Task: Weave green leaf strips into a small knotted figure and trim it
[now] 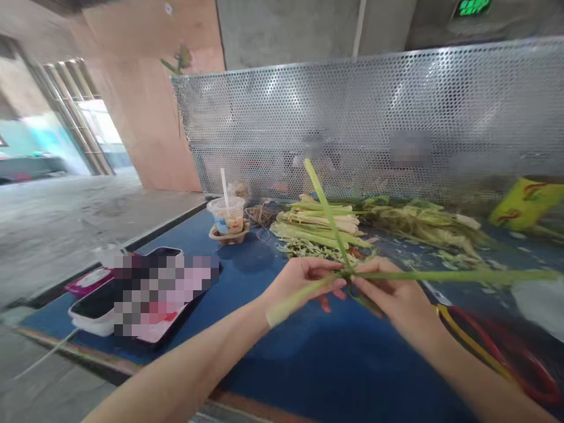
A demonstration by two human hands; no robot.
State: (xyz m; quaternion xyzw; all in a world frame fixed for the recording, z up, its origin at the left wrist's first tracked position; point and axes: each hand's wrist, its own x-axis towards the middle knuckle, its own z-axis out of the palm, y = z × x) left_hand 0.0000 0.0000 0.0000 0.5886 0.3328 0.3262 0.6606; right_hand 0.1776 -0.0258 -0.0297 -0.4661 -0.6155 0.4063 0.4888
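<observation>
My left hand (pixel 304 281) and my right hand (pixel 394 291) meet at the centre, above the table. Both pinch the spot where several long, flat green plant strips (pixel 328 216) come together. One strip points up and away. A second reaches far right past my right hand, and a paler one lies across my left hand toward the wrist. A darker green piece hangs below the right fingers. The fingertips partly hide the joint, so I cannot tell how the strips are joined. Behind my hands lies a pile of pale green stalks (pixel 315 226).
Red-and-yellow-handled scissors (pixel 473 338) lie beside my right forearm. Left on the blue table (pixel 282 358) are phones (pixel 99 302) and a magenta packet (pixel 89 281). A drink cup (pixel 227 214) stands behind. Leafy scraps (pixel 432 223) and a yellow packet (pixel 529 202) lie before a perforated metal screen (pixel 352 106).
</observation>
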